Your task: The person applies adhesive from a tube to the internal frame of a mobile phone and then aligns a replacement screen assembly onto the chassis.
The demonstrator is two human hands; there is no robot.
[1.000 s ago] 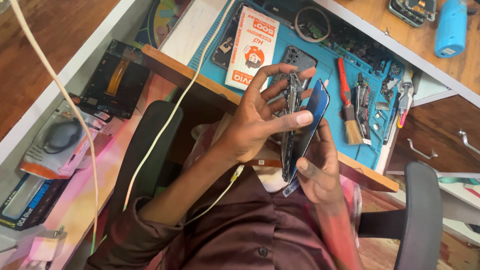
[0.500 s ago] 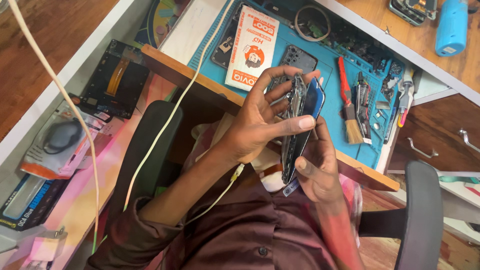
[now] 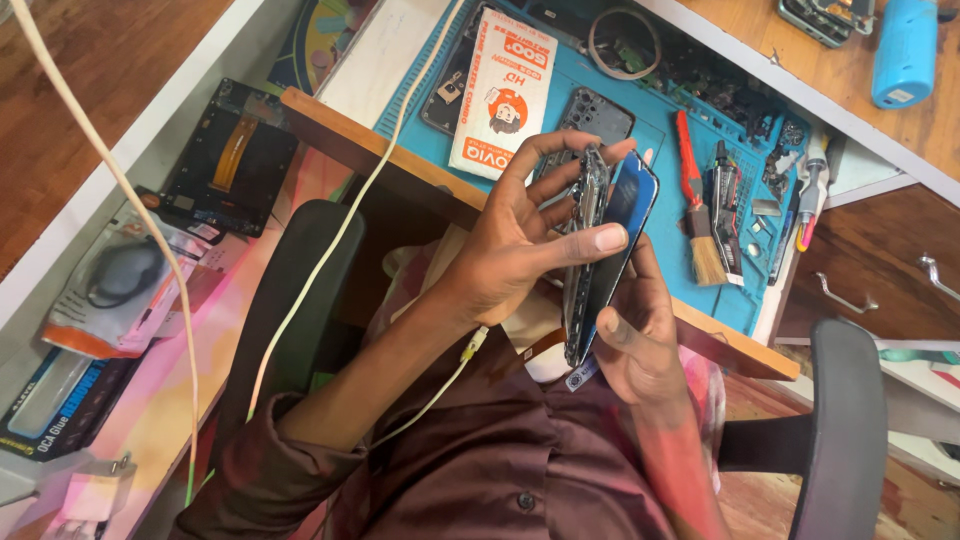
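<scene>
I hold a smartphone edge-on above my lap, in front of the desk edge. My left hand (image 3: 510, 250) wraps its metal-edged body (image 3: 588, 215), with the fingers curled over the top and the thumb pressed across the front. The dark blue glass panel (image 3: 628, 215) stands slightly apart from the body at its upper end. My right hand (image 3: 640, 340) grips the lower end of the phone from below, thumb against the panel's edge. A small tag hangs at the phone's bottom (image 3: 580, 378).
A blue work mat (image 3: 655, 120) on the desk carries a red-handled brush (image 3: 697, 210), screwdrivers (image 3: 805, 205), a phone back cover (image 3: 598, 112), a white packet (image 3: 505, 100) and small parts. A white cable (image 3: 340, 250) crosses the black chair back (image 3: 290, 300). Boxes lie at the left (image 3: 110, 290).
The phone and both hands have stayed nearly in place. The glass panel has shifted slightly against the body.
</scene>
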